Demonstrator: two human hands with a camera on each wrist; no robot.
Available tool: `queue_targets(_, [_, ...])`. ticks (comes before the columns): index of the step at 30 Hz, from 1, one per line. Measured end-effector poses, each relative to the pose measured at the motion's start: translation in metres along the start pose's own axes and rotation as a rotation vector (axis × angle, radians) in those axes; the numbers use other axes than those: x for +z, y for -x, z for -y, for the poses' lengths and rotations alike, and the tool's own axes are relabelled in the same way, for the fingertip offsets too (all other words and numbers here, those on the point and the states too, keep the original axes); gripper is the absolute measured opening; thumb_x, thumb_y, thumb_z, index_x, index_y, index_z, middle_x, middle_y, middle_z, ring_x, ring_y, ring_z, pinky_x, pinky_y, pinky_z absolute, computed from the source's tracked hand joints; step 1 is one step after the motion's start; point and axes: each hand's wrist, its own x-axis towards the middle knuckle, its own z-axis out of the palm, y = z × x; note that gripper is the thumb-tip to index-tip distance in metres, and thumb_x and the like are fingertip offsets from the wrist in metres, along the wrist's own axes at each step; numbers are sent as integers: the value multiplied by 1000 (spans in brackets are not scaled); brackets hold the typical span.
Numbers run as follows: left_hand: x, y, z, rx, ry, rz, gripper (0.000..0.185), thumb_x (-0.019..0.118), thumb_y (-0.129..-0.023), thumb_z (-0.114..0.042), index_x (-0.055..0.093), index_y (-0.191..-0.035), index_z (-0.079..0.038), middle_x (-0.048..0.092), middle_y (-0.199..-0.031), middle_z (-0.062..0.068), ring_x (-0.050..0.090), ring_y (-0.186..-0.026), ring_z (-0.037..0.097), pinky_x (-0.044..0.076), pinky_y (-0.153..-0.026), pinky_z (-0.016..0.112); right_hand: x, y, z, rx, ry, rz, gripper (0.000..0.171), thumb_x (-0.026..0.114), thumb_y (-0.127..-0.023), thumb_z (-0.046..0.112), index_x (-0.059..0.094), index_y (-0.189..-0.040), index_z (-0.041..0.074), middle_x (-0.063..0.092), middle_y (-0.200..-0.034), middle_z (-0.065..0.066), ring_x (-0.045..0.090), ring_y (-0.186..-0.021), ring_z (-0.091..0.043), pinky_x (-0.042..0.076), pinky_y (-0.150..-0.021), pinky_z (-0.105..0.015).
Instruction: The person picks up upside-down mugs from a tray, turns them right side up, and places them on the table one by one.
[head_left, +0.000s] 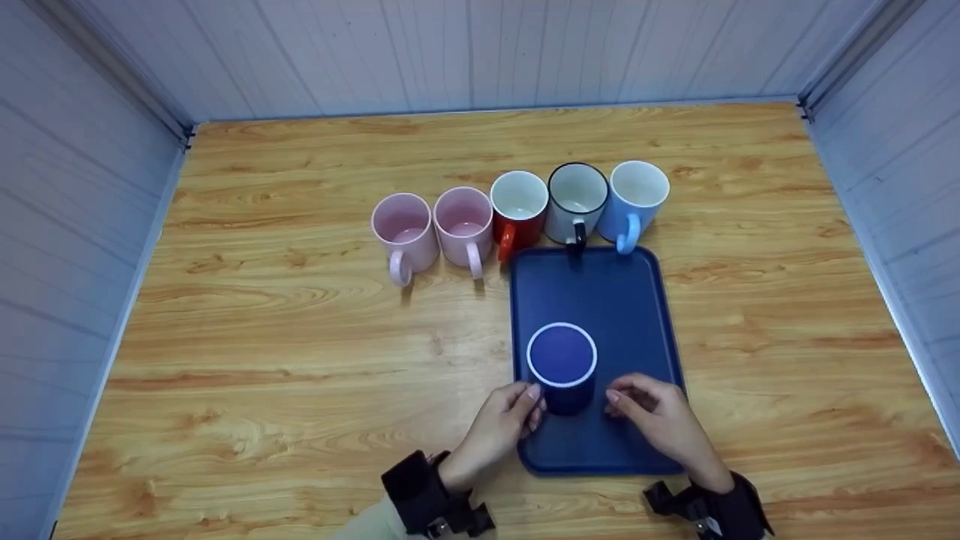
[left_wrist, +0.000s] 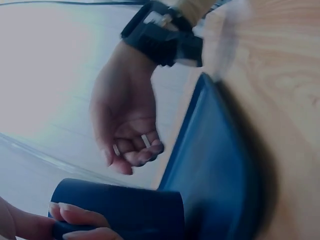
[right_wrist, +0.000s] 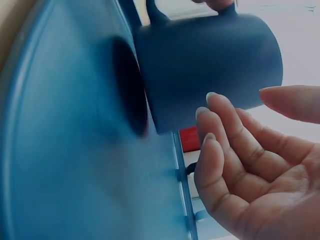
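Observation:
A dark blue mug [head_left: 562, 356] is upside down over the near left part of a dark blue tray [head_left: 630, 330], its white-ringed base facing up. My left hand [head_left: 504, 418] pinches the mug's handle at its left side, seen also in the left wrist view, where the fingers [left_wrist: 82, 217] wrap the handle. In the right wrist view the mug's rim is close over the tray surface. To the right of the mug, my right hand [head_left: 664, 421] is over the tray with loosely bent fingers and nothing in it.
Behind the tray several upright mugs stand in a row: two pink mugs [head_left: 415, 251] [head_left: 463, 244], a red mug [head_left: 519, 225], a white mug with black rim [head_left: 564, 225] and a light blue mug [head_left: 613, 217]. Pale panel walls [head_left: 472, 56] enclose the wooden table [head_left: 300, 360].

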Motion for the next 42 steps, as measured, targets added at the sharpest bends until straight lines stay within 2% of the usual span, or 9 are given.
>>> queue_targets(3, [0, -3, -7, -23, 58, 13, 29, 41, -98, -12, 51, -75, 3, 45, -64, -1, 40, -57, 8, 30, -48, 16, 2, 0, 1, 2, -13, 26, 10, 56, -87, -5, 59, -90, -14, 62, -75, -21, 63, -67, -19, 53, -61, -30])
queue_targets(11, [4, -14, -25, 25, 112, 42, 29, 41, -98, -13, 50, -73, -1, 44, -64, 0, 38, -56, 9, 28, -48, 18, 9, -3, 4, 9, -57, 91, 13, 54, -89, -3, 59, -90, -15, 61, -75, -21, 63, -69, -17, 53, -63, -30])
queue_targets(17, [8, -22, -34, 24, 161, 59, 28, 41, -98, -15, 48, -74, -4, 44, -64, 1, 39, -58, 9, 27, -49, 18, 18, -9, 6, 82, -36, 89, 19, 54, -91, 4, 62, -93, -13, 63, -73, -16, 62, -65, -15, 51, -60, -27])
queue_targets(20, [10, -26, -36, 30, 202, 59, 27, 41, -98, -14, 48, -74, -4, 44, -64, 1, 40, -58, 9, 27, -49, 18, 26, -12, 7, 164, -115, 34, 26, 51, -94, 8, 61, -92, -15, 63, -74, -18, 60, -63, -15, 50, -59, -27])
queue_targets(25, [13, -31, -37, 46, 337, 71, 27, 39, -97, -8, 49, -73, -4, 44, -64, 1, 41, -57, 9, 32, -50, 18, 40, -15, 9, 250, -376, -83, 30, 45, -97, 13, 62, -93, -11, 63, -78, -17, 60, -65, -18, 51, -62, -29])
queue_targets(31, [14, -37, -40, 84, 508, 148, 28, 34, -98, -6, 48, -74, -3, 41, -65, 2, 41, -56, 10, 28, -49, 19, 50, -19, 1, 108, -624, -157, 20, 50, -95, 14, 65, -93, 2, 63, -82, -9, 59, -72, -18, 50, -65, -29])
queue_targets(34, [14, -40, -40, 115, 559, 193, 29, 32, -97, -4, 49, -74, -3, 41, -65, 2, 42, -56, 11, 28, -49, 19, 51, -22, -18, 8, -682, -201, 20, 52, -94, 13, 63, -95, -4, 62, -86, -10, 59, -74, -19, 50, -66, -30])
queue_targets(39, [14, -46, -40, 156, 615, 280, 30, 29, -97, -4, 49, -75, -4, 40, -65, 1, 42, -57, 11, 31, -51, 20, 51, -27, -54, -134, -760, -278, 19, 46, -93, -3, 57, -103, -14, 60, -93, -16, 59, -79, -23, 50, -69, -33])
queue_targets(42, [14, -49, -40, 171, 627, 320, 30, 29, -97, -4, 49, -76, -4, 40, -65, 0, 42, -59, 11, 32, -52, 20, 51, -29, -47, -203, -793, -319, 21, 52, -91, -1, 55, -103, -18, 60, -93, -20, 59, -79, -27, 50, -68, -36])
